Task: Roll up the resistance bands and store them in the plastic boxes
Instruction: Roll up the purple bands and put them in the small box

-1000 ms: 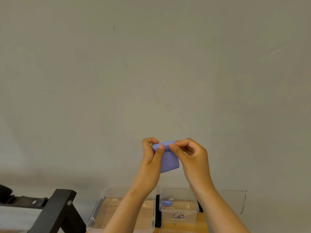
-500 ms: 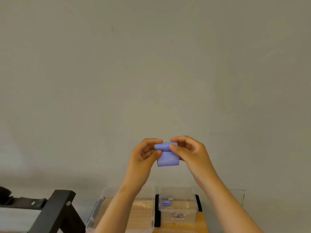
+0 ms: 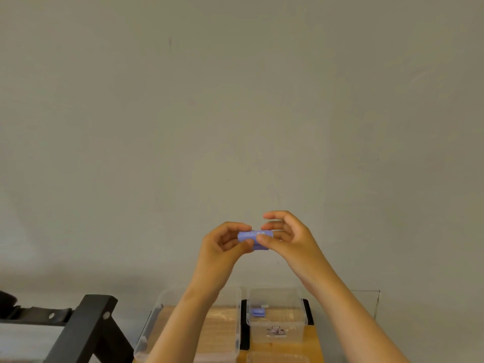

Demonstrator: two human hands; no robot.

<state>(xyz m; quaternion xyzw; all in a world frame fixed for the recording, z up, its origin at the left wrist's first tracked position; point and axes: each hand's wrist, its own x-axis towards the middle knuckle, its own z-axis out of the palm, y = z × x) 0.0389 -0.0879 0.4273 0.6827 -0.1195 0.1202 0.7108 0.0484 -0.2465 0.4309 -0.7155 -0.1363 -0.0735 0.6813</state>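
Note:
A purple resistance band [image 3: 255,236], now almost fully rolled into a short cylinder, is held up in front of the grey wall. My left hand [image 3: 222,247] pinches its left end between thumb and fingers. My right hand [image 3: 288,237] pinches the right end with thumb and curled fingers, index finger raised above. Below stand two clear plastic boxes: a larger one [image 3: 237,297] partly hidden by my left forearm, and a smaller one [image 3: 276,320] holding a rolled purple band [image 3: 258,312].
The boxes stand on a wooden table [image 3: 311,347] against the wall. A clear lid edge [image 3: 277,358] lies at the bottom. A black metal frame [image 3: 86,328] stands at the lower left.
The hanging tail of the band has been rolled up; a second ago a flat flap hung below my fingers, now only a small edge shows. Both hands stayed at about the same height.

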